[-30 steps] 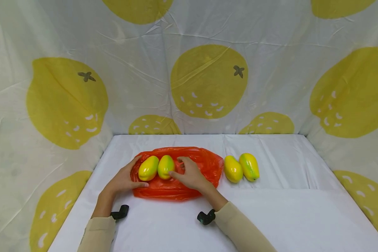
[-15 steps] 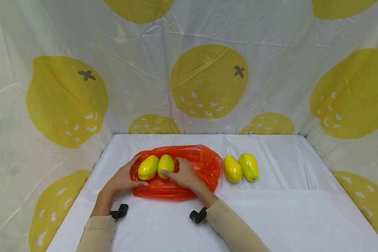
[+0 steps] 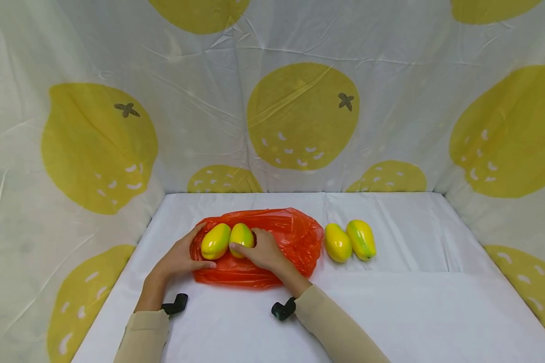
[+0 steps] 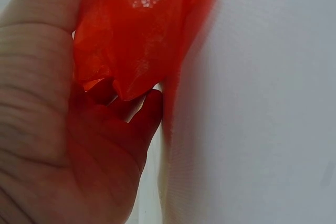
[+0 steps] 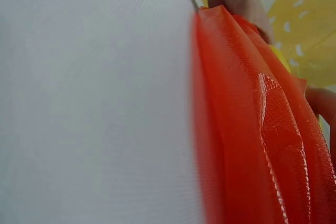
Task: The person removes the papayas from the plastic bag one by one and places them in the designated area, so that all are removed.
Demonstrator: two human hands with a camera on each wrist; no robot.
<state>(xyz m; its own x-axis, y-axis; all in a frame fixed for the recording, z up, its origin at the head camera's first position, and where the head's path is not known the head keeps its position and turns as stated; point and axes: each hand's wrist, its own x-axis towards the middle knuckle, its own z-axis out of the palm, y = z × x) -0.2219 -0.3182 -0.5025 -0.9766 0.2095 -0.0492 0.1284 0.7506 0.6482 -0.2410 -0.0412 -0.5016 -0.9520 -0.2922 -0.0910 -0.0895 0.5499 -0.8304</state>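
A red plastic bag lies spread on the table, with two glossy yellow-green oval fruits, mango- or papaya-like, on its left part. My left hand spans the bag's left end, fingers at the far edge and thumb at the near one, beside the left fruit. In the left wrist view, the bag sits between the thumb and fingers. With thumb in front and fingers behind, my right hand grips the right fruit. The bag hides most of that grip in the right wrist view.
Two more such fruits, one yellow and one with green streaks, lie side by side just right of the bag. A white cloth covers the table. Lemon-print curtains enclose the back and sides.
My right hand has moved slightly left and closed in on the right fruit, its thumb now across the front. The bag's upper right has puffed up a little. My left hand stays put.
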